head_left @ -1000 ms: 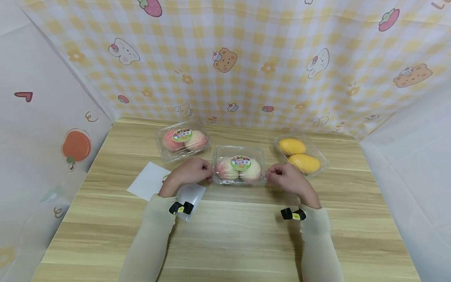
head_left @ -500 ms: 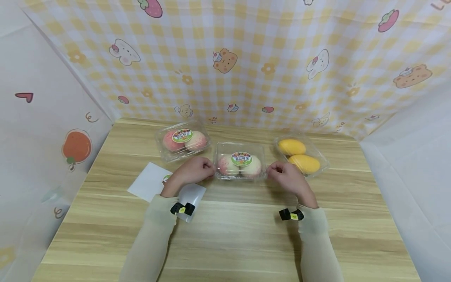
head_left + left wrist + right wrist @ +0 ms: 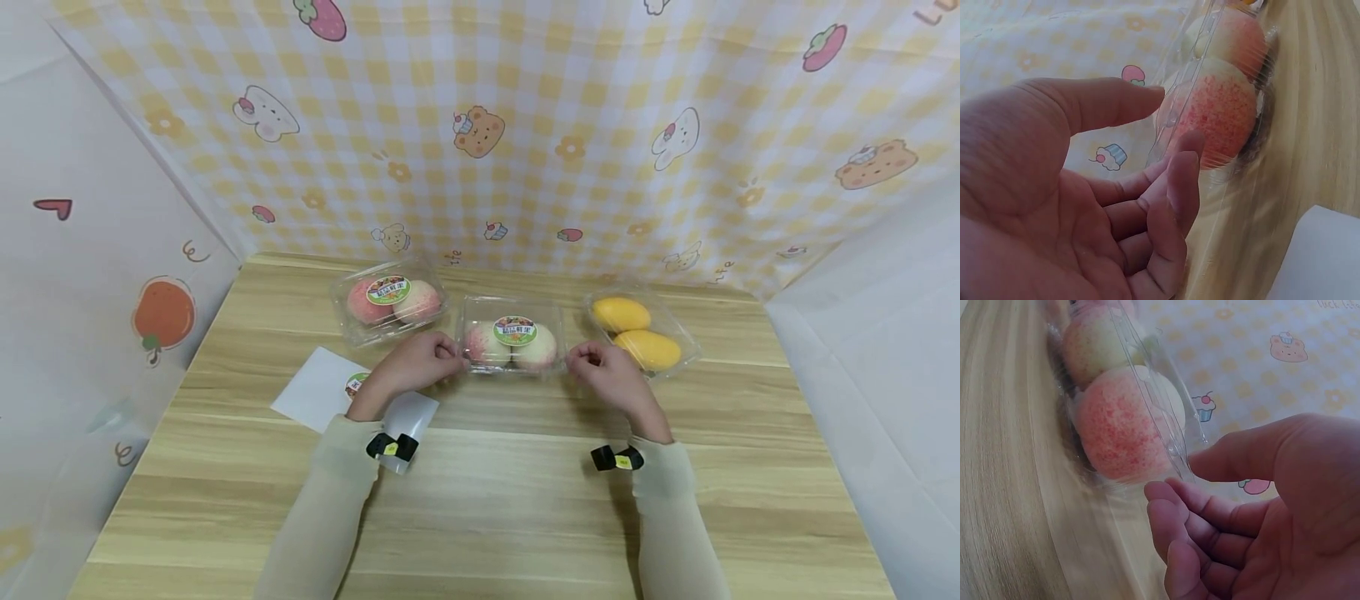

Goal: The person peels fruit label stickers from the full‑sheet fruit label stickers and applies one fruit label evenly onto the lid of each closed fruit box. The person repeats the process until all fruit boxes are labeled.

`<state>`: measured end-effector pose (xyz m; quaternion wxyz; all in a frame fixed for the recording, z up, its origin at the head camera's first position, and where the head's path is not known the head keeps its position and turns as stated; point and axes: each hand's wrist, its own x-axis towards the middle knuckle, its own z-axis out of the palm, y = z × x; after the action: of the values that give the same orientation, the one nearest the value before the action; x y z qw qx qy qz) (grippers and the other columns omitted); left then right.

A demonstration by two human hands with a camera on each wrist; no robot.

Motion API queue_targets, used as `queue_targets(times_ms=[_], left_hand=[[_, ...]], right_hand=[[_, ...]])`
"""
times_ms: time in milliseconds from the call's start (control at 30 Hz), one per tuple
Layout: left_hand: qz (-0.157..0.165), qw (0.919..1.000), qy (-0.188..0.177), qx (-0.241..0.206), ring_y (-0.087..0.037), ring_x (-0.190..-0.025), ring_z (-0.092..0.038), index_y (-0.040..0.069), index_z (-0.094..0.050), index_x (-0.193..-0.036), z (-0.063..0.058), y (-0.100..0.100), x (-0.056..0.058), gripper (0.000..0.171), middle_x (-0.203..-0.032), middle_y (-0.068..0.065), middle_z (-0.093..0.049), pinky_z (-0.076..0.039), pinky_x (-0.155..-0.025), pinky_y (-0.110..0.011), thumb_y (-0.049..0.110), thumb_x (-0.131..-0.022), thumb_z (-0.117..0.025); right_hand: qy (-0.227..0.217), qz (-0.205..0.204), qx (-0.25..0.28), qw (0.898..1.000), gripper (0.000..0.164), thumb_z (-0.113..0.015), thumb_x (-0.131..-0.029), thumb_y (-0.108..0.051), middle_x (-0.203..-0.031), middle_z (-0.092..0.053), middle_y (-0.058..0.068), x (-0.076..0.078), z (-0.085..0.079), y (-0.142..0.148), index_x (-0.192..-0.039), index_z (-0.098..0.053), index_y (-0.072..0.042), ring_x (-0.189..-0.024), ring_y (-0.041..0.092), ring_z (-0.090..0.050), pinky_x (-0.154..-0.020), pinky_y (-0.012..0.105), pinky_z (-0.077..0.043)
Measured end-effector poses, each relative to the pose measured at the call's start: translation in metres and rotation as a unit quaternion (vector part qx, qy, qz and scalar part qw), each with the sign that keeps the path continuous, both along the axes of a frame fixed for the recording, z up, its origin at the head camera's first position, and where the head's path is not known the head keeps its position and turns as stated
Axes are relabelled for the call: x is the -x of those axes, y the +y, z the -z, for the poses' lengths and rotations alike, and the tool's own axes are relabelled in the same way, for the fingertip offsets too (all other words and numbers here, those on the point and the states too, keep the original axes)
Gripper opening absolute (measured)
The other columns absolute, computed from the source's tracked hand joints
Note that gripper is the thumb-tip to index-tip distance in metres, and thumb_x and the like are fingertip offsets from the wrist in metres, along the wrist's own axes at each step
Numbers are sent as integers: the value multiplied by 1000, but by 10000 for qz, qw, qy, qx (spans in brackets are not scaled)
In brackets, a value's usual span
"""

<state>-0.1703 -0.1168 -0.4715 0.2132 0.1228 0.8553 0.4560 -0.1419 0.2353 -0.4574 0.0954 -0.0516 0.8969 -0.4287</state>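
A clear plastic box of peaches (image 3: pixel 512 305), with a round green-edged label on its lid, sits on the table between both hands. My left hand (image 3: pixel 423 362) holds its near left corner. In the left wrist view, the thumb lies by the rim with the other fingers (image 3: pixel 1184 187) curled below. My right hand (image 3: pixel 611 373) holds the opposite near corner. The right wrist view has its thumb and fingertips (image 3: pixel 1169 515) meeting at the rim. Two pink-and-cream peaches (image 3: pixel 536 352) show through the plastic.
Another labelled peach box (image 3: pixel 352 332) stands at the back left. An unlabelled clear box (image 3: pixel 672 320) with two yellow mangoes (image 3: pixel 647 349) is at the right. A white sheet (image 3: pixel 311 390) with a round sticker lies partly under my left forearm. A patterned curtain (image 3: pixel 525 183) hangs behind.
The middle peach box has slid slightly away towards the curtain, and the fingertips of both hands have moved with it. The other boxes and the sheet stay put.
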Motion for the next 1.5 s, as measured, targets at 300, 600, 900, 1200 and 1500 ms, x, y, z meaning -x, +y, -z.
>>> queue_targets(times_ms=[300, 600, 900, 1200, 1500], left_hand=[[-289, 9994, 148, -116, -25, -79, -74, 16, -74, -106, 50, -2, 19, 37, -88, 0, -78, -59, -68, -42, 50, -93, -85], [-477, 9988, 112, -8, -21, -71, -71, 11, -73, -113, 34, 5, 12, 35, -85, 0, -76, -57, -60, -34, 40, -97, -81], [-725, 9971, 237, 34, -19, -71, -69, 7, -73, -117, 27, 11, 11, 39, -88, -1, -75, -55, -63, -34, 41, -99, -79], [-1092, 9904, 845, -73, -24, -76, -65, 10, -73, -110, 47, 18, 17, 35, -87, -1, -73, -54, -69, -40, 44, -101, -75], [-1418, 9854, 936, -87, -20, -77, -64, 7, -74, -110, 26, 29, 7, 32, -87, -1, -71, -53, -74, -37, 38, -103, -70]], right_hand=[[-64, 93, 12, 9999, 24, -74, -102, -20, -99, -73, 10, 1, 1, -2, -113, -75, 1, -88, 22, -64, -79, 36, -52], [78, 197, -145, 9997, 30, -76, -104, -26, -105, -74, 13, 1, 2, -6, -117, -74, 1, -94, 27, -66, -82, 39, -52], [288, 416, -313, 9982, 32, -73, -106, -27, -106, -75, 14, 2, 4, -12, -121, -75, 1, -97, 29, -66, -84, 40, -51], [485, 659, -55, 9966, 33, -71, -107, -24, -106, -74, 17, 6, 9, -19, -125, -74, 5, -96, 30, -66, -85, 40, -52], [593, 857, 84, 9945, 34, -69, -109, -24, -108, -74, 18, 11, 16, -21, -126, -72, 5, -94, 31, -68, -81, 38, -54]])
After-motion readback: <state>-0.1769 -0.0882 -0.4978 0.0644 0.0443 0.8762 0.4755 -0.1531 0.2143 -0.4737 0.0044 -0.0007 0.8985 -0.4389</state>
